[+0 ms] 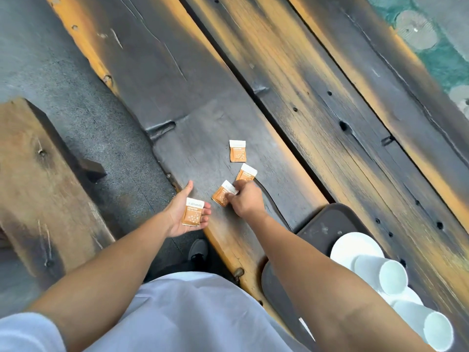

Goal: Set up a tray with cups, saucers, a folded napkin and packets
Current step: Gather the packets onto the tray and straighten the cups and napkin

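Plank table (317,110) runs diagonally, bare boards beyond. Tray (327,224) with cups (388,275) sits at the near edge. Left hand (176,212) is off the edge, palm up, fingers relaxed, carrying the palm packet (193,211), white end away. Right hand (245,200) pinches the diagonal packet (223,196) on the table, white end far-right.

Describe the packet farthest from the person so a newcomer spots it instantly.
Start at the dark wooden table, left of the brown tray. The farthest packet lies flat and alone, past the other three. Those: one in the left hand, one pinched by the right hand, one beside that hand.
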Available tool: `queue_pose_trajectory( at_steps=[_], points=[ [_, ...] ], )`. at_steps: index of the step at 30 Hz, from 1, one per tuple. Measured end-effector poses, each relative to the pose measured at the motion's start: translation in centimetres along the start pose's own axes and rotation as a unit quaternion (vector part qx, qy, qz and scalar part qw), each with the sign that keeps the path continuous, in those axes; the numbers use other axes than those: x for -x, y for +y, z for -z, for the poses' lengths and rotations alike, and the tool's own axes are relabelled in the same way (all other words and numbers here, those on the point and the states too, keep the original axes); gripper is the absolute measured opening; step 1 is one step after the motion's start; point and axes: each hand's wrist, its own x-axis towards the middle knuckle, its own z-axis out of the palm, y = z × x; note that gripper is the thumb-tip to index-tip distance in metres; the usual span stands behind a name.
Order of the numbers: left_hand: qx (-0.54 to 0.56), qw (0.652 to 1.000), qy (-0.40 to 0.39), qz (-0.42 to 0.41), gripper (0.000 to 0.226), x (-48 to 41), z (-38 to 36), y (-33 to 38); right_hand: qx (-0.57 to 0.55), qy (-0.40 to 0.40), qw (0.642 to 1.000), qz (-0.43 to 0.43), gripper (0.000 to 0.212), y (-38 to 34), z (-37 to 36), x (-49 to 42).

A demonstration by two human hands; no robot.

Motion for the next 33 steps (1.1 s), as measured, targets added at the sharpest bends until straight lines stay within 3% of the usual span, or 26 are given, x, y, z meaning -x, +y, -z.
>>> queue_pose_trajectory(
  at_steps=[8,21,33],
  points=[
    [0.025,0.999,0.031,0.002,0.084,-0.6,0.7,0.9,0.152,-0.004,0.988,0.038,0.042,-1.0,-1.2,-0.7],
    [0.031,0.999,0.022,-0.025,0.076,1.2,-0.5,0.2,0.127,-0.010,0.991,0.035,0.019,0.8,-0.1,0.9],
    [-0.012,0.997,0.042,-0.063,0.078,3.1,-1.5,-2.8,0.100,0.028,0.992,0.070,0.029,4.5,-0.3,5.4]
  ],
)
